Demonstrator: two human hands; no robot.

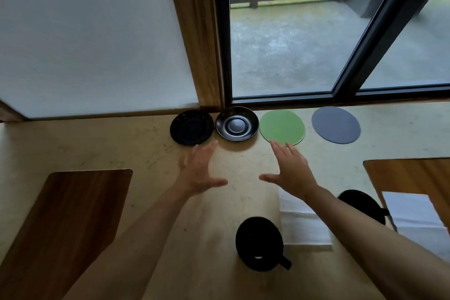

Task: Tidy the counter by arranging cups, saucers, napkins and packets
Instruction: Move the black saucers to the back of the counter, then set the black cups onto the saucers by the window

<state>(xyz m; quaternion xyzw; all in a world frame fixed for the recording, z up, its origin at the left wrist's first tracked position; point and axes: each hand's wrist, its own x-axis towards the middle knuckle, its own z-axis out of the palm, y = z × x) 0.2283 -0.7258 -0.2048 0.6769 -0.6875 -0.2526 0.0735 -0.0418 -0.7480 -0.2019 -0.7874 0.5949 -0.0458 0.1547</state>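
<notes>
Two round black saucers, a matte black saucer and a glossy black saucer, sit side by side at the counter's far edge, against the window frame. Right of them lie a flat green disc and a flat grey disc. Left hand and right hand hover just short of them, fingers spread wide, holding nothing. Near edge: black mug; a second dark cup (largely hidden by the right forearm); white folded napkin partly covered too. Pale beige counter.
</notes>
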